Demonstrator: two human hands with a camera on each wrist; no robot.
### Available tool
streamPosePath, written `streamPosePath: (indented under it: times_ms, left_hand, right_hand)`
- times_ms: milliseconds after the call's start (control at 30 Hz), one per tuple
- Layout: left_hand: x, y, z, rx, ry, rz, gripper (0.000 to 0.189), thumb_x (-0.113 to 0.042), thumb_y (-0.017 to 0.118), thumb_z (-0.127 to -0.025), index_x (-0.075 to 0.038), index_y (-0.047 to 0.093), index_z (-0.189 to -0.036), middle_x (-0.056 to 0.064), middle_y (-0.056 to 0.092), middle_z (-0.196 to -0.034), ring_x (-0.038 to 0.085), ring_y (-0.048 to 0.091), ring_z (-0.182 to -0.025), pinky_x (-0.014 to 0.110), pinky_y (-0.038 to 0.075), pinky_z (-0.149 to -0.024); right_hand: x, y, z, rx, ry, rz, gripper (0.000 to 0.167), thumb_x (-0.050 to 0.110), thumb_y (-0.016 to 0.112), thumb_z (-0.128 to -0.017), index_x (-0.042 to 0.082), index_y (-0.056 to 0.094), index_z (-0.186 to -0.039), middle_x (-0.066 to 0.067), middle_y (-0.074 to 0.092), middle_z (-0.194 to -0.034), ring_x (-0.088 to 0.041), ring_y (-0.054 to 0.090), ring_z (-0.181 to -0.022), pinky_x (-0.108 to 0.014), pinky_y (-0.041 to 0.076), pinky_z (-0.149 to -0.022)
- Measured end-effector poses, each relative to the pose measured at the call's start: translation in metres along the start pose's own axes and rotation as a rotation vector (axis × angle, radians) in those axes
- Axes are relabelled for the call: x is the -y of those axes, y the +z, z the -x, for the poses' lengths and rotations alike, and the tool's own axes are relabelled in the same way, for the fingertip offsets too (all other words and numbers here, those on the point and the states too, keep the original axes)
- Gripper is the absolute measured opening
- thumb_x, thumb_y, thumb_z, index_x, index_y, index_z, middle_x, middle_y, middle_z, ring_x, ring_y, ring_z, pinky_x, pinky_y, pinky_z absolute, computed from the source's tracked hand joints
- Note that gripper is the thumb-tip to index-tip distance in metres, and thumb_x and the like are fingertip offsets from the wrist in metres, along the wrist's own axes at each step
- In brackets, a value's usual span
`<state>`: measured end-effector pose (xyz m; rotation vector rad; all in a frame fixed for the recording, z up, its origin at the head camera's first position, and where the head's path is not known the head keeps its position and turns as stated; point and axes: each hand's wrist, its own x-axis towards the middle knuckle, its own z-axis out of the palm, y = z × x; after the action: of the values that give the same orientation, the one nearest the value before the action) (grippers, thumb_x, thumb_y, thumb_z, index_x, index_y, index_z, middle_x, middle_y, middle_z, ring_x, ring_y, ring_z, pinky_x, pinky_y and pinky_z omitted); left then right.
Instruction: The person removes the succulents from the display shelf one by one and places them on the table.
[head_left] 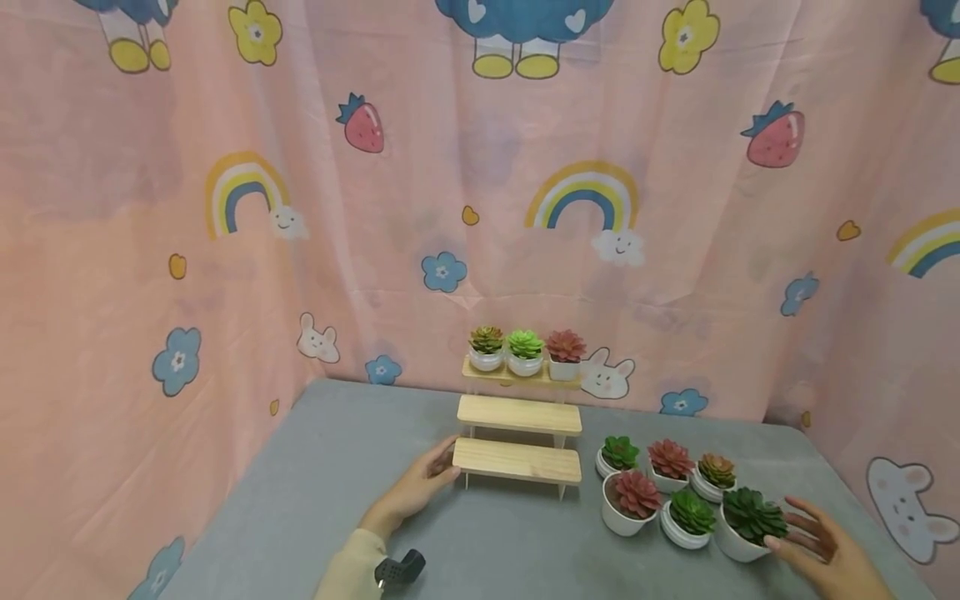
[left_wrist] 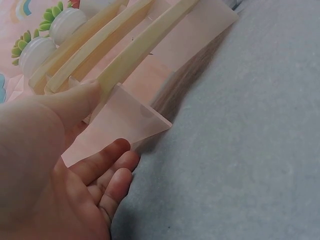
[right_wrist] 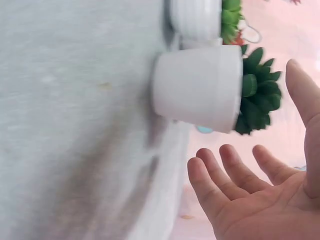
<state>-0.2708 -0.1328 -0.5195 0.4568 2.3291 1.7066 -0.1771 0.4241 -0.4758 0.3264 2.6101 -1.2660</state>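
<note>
A three-tier display stand (head_left: 517, 460) with pale wooden boards and clear supports stands on the table. My left hand (head_left: 422, 483) holds the left end of its lowest board; in the left wrist view the thumb (left_wrist: 82, 97) lies against the board's end, and several fingers are beside the clear support (left_wrist: 127, 117). My right hand (head_left: 821, 546) is spread beside a dark green potted succulent (head_left: 752, 517). In the right wrist view, its fingers (right_wrist: 235, 172) are apart from the white pot (right_wrist: 197, 87), with the thumb near the leaves.
On the top tier stand a brownish succulent (head_left: 487, 346), a bright green one (head_left: 525, 350) and a red one (head_left: 565, 350). Several more potted succulents cluster right of the stand, among them a red one (head_left: 630, 500) in front. A pink printed curtain (head_left: 480, 192) hangs behind the grey table (head_left: 360, 433).
</note>
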Motion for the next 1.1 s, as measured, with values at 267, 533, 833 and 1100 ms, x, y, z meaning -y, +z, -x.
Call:
streamPosePath:
  times_ms: [267, 533, 833, 1100]
  left_hand:
    - [-0.004, -0.002, 0.001, 0.002, 0.01, -0.015, 0.067, -0.033, 0.054, -0.105, -0.008, 0.027, -0.16, 0.027, 0.05, -0.149, 0.041, 0.054, -0.132, 0.058, 0.045, -0.108]
    - [-0.003, -0.004, 0.0, -0.009, -0.016, -0.021, 0.067, -0.035, 0.056, -0.104, -0.01, 0.028, -0.16, 0.025, 0.051, -0.149, 0.038, 0.055, -0.132, 0.058, 0.044, -0.109]
    - [-0.002, 0.002, -0.001, -0.019, -0.041, -0.005, 0.067, -0.036, 0.058, -0.103, -0.014, 0.03, -0.16, 0.023, 0.05, -0.151, 0.041, 0.051, -0.137, 0.062, 0.039, -0.112]
    - [-0.001, 0.001, -0.001, -0.013, -0.029, 0.006, 0.066, -0.035, 0.057, -0.104, -0.014, 0.03, -0.16, 0.024, 0.048, -0.153, 0.045, 0.046, -0.141, 0.065, 0.034, -0.114]
  right_hand:
    - [0.024, -0.019, 0.005, -0.159, -0.209, 0.091, 0.087, 0.037, 0.056, -0.105, -0.015, 0.008, -0.155, -0.047, 0.029, -0.146, -0.035, 0.064, -0.114, -0.039, 0.06, -0.08]
    - [0.047, -0.018, 0.008, -0.26, -0.369, 0.048, 0.075, 0.03, 0.063, -0.101, -0.004, 0.025, -0.156, 0.043, 0.036, -0.112, 0.031, 0.04, -0.094, -0.013, 0.05, -0.069]
    - [0.081, -0.003, 0.002, -0.25, -0.474, 0.039, 0.067, 0.027, 0.063, -0.102, 0.0, 0.032, -0.154, 0.031, 0.043, -0.124, 0.028, 0.042, -0.1, -0.01, 0.049, -0.074]
    - [0.11, 0.013, -0.01, -0.217, -0.605, 0.009, 0.063, 0.02, 0.064, -0.101, -0.001, 0.036, -0.153, 0.041, 0.04, -0.122, 0.025, 0.045, -0.107, -0.007, 0.047, -0.079]
